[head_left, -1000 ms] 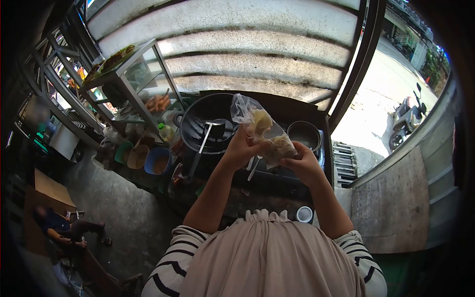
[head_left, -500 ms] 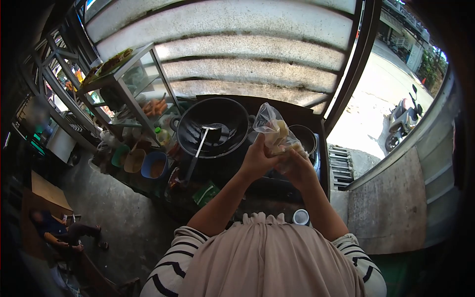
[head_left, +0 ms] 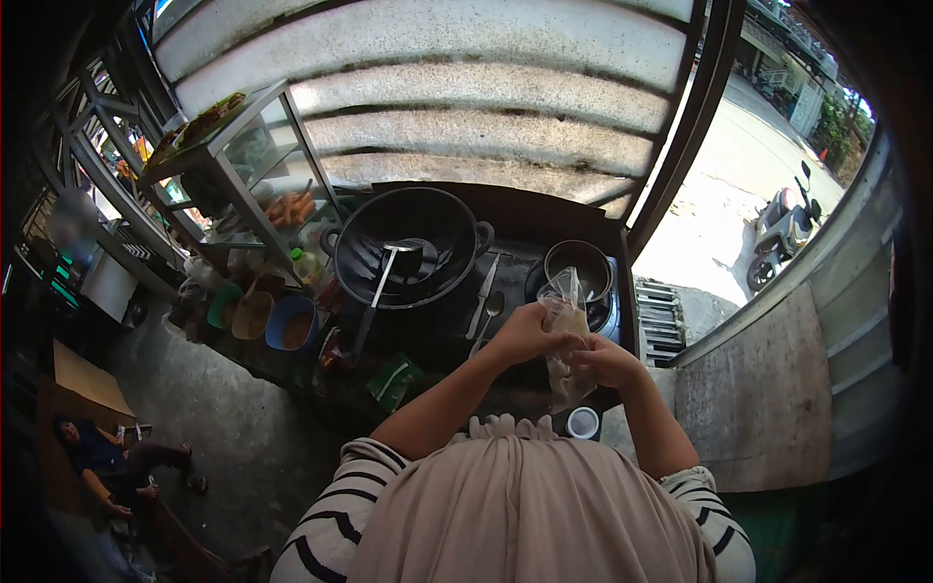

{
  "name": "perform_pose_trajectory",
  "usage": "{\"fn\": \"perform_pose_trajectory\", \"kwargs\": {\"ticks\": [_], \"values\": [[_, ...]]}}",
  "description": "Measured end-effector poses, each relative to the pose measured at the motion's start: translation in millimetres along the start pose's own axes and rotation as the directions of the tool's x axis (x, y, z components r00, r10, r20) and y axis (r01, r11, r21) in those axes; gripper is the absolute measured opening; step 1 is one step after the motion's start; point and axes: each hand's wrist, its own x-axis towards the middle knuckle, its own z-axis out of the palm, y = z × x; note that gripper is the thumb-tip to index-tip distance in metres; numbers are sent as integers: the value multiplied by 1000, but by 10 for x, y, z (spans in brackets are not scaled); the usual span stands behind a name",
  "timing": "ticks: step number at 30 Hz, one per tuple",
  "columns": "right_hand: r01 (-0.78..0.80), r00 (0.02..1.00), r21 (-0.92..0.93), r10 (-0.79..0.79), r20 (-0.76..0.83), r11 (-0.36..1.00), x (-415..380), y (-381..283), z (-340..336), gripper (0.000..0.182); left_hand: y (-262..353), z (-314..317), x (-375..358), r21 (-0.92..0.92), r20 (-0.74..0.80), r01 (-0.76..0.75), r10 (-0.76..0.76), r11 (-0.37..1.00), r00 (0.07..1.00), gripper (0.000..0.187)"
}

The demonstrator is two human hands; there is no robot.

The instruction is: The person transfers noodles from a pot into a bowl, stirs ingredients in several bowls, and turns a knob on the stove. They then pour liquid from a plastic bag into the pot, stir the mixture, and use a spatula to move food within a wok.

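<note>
Both my hands are over the front right of the cooking counter. My left hand (head_left: 533, 333) pinches a clear plastic bag (head_left: 571, 387) near its upper part. Close beside it, my right hand (head_left: 610, 362) grips the same bag, its fingers meeting those of the left. Pale contents show through the plastic, partly hidden by my fingers. The bag hangs below my hands, and a loose flap of it stands up above them. Just behind is a small dark pan (head_left: 579, 262) on the right burner. A knife (head_left: 483, 294) and a spoon (head_left: 493, 305) lie left of my hands.
A large black wok (head_left: 449, 277) holds a long-handled spatula (head_left: 382, 293). Left of it stand a glass display case (head_left: 253, 165), a bottle (head_left: 306, 265) and a blue tub (head_left: 292, 325). A green packet (head_left: 394, 381) and white cup (head_left: 583, 423) lie nearer me. A person (head_left: 107, 457) sits lower left.
My hands have come down and toward me with the bag, and its pale contents now hang lower. The knife, spoon and small pan have come into fuller view.
</note>
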Motion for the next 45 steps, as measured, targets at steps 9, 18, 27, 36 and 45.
{"fn": "perform_pose_trajectory", "kwargs": {"ticks": [9,18,27,36,45], "values": [[-7,906,-161,-62,-419,987,-48,-318,-456,23,-125,-262,-53,-368,-181,82,-159,926,971,33],[-456,858,-855,-134,-496,249,306,-1107,-954,43,-170,-384,-249,-374,-247,56,-158,926,956,32],[-425,888,-875,82,-453,-232,882,-1507,-1274,33,-204,-645,-495,-362,-364,24,-165,932,917,29],[-595,746,-734,115,-656,-327,1094,-1795,-965,32,-205,-782,-698,-369,-427,7,-176,929,887,28],[-579,728,-732,175,-662,-360,1096,-1853,-644,39,-146,-824,-729,-337,-428,26,-178,941,886,31]]}}
